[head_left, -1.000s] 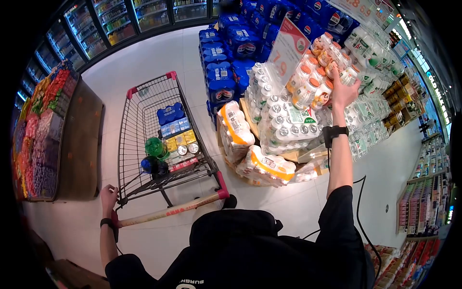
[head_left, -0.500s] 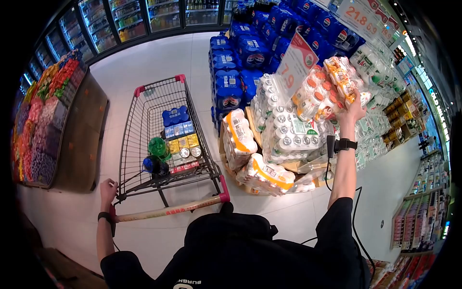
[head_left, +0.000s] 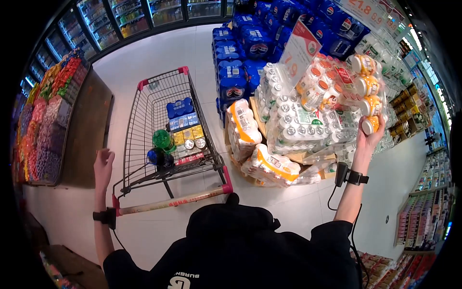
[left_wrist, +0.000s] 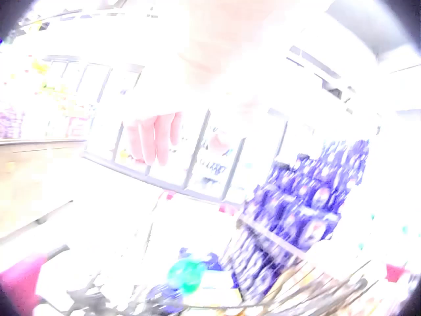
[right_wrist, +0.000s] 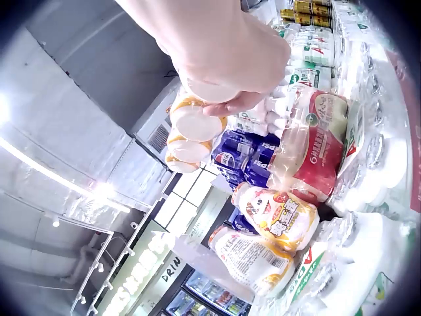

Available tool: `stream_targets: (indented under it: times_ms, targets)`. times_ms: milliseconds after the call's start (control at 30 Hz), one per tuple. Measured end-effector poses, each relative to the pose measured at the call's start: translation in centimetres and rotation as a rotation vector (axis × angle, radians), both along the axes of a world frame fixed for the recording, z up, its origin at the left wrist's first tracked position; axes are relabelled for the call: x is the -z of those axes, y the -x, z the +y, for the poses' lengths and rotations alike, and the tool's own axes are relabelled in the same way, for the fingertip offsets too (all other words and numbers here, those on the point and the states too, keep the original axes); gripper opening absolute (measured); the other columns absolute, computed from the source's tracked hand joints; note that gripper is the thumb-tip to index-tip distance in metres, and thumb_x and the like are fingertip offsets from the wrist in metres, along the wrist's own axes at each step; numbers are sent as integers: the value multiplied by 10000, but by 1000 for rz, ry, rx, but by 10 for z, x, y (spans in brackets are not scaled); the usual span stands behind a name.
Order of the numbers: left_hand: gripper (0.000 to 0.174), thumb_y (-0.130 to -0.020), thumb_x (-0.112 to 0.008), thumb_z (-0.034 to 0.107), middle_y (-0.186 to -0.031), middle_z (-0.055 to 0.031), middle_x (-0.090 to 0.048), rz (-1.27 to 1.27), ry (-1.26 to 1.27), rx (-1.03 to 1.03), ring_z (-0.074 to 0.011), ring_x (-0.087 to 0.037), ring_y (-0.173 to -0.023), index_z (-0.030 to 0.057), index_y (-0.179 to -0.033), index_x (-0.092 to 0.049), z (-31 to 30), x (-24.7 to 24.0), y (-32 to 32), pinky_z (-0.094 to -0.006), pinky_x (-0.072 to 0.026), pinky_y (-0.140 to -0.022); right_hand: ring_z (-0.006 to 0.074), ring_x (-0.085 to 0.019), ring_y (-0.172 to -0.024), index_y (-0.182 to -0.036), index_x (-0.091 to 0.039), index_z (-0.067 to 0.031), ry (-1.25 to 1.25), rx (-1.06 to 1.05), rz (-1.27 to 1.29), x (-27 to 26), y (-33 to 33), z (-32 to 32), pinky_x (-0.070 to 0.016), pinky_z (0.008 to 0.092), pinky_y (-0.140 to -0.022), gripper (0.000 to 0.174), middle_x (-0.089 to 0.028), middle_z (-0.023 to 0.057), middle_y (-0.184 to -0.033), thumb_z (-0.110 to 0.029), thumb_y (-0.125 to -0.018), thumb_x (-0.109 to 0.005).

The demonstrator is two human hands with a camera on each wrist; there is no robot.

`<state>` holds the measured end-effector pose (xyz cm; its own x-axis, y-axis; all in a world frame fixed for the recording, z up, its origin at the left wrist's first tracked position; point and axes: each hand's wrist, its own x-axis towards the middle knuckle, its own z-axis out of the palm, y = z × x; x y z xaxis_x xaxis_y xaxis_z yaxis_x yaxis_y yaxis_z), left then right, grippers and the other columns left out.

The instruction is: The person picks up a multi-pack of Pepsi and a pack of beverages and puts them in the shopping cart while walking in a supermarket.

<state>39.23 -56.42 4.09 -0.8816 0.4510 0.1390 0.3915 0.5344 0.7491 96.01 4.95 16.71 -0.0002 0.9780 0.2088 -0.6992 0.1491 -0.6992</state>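
My right hand (head_left: pixel 370 136) grips the lower end of a wrapped pack of orange-and-white bottles (head_left: pixel 368 85), held up on the right side of the stacked drinks. In the right wrist view the hand (right_wrist: pixel 227 56) has its fingers round the pack (right_wrist: pixel 191 123), white bottle ends facing the camera. Orange-capped bottles (head_left: pixel 313 91) lie on the pile beside it. My left hand (head_left: pixel 103 166) is raised above the left end of the cart handle (head_left: pixel 168 203), not touching it, fingers loosely bent and empty. The left wrist view is overexposed, with pale fingers (left_wrist: pixel 156 137) hanging down.
The shopping cart (head_left: pixel 126 139) holds a green bottle (head_left: pixel 163 139), a dark bottle, a blue pack and several small packs. Blue Pepsi packs (head_left: pixel 232 79) are stacked ahead, a price sign (head_left: pixel 296 53) stands on the pile, a snack bin (head_left: pixel 86 115) is at left, and fridges line the back.
The bottle pack has been lifted off the pile and moved right and nearer, turned upright in my right hand. My left hand has risen off the cart handle's end.
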Motion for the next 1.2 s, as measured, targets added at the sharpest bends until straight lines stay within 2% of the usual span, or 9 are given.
stream_targets:
  times_ms: [133, 300, 433, 633, 800, 867, 1000, 1033, 1200]
  targets:
    - [278, -990, -548, 200, -1014, -110, -680, -271, -261, 341, -162, -654, -912, -15, -1164, -570, 107, -93, -88, -282, -492, -831, 233, -628, -955, -1158, -574, -84, -1, -115, 90, 10, -19, -38, -553, 363, -768, 277, -622, 99, -1142, -256, -943, -594]
    - [233, -1016, -518, 197, -1066, -78, -670, -583, -370, 828, -144, -645, -966, 9, -1143, -571, 206, -89, -175, -289, -499, -860, 243, -610, -1019, -1245, -542, -95, 89, -115, 104, 17, -11, -112, -525, 382, -819, 345, -603, 106, -1203, -270, -950, -578]
    - [399, -1045, -399, 308, -1296, -136, -576, -738, -373, 1089, -227, -608, -1139, 31, -1327, -457, 258, -88, -234, -363, -502, -933, 268, -583, -1142, -1356, -478, -75, 188, -216, 78, 42, -12, -154, -506, 437, -914, 461, -559, 114, -1321, -303, -959, -539]
    - [588, -961, -553, 393, -1293, -152, -573, -1121, -550, 996, -248, -597, -1172, 5, -1382, -418, 294, -77, -275, -391, -505, -958, 264, -572, -1197, -1349, -459, 24, 267, -371, -22, 85, 15, -208, -457, 445, -1037, 509, -569, 156, -1310, -258, -936, -553]
    - [521, -922, -639, 338, -1190, -110, -632, -1081, -422, 876, -194, -638, -1065, -26, -1277, -528, 279, -65, -270, -331, -525, -913, 226, -613, -1096, -1244, -553, 52, 392, -466, -295, 113, 28, -223, -455, 380, -1001, 426, -622, 130, -1211, -210, -909, -584]
    - [497, -911, -663, 300, -1174, -108, -635, -983, -349, 830, -171, -636, -1038, -33, -1258, -538, 272, -43, -261, -316, -520, -903, 203, -607, -1093, -1302, -520, 32, 349, -491, -471, 103, 41, -229, -469, 360, -970, 465, -616, 115, -1217, -218, -914, -577]
    - [469, -889, -687, 230, -1145, -99, -635, -1104, -299, 720, -149, -628, -1019, -28, -1251, -536, 245, -30, -257, -304, -515, -884, 176, -609, -1070, -1326, -474, -9, 356, -531, -561, 76, 66, -237, -497, 317, -891, 502, -603, 99, -1196, -253, -908, -604]
    - [437, -872, -714, 270, -1064, -64, -660, -1093, -337, 644, -116, -636, -937, -20, -1180, -607, 241, -29, -260, -281, -511, -835, 173, -605, -1076, -1331, -473, -14, 357, -555, -573, 72, 71, -238, -493, 314, -893, 507, -600, 96, -1199, -262, -909, -606]
    - [459, -907, -655, 305, -1054, -68, -633, -1063, -412, 537, -131, -641, -935, -3, -1226, -536, 230, -26, -253, -295, -539, -785, 168, -589, -1101, -1345, -463, -23, 321, -674, -583, 77, 85, -231, -483, 308, -899, 535, -585, 96, -1219, -288, -906, -616]
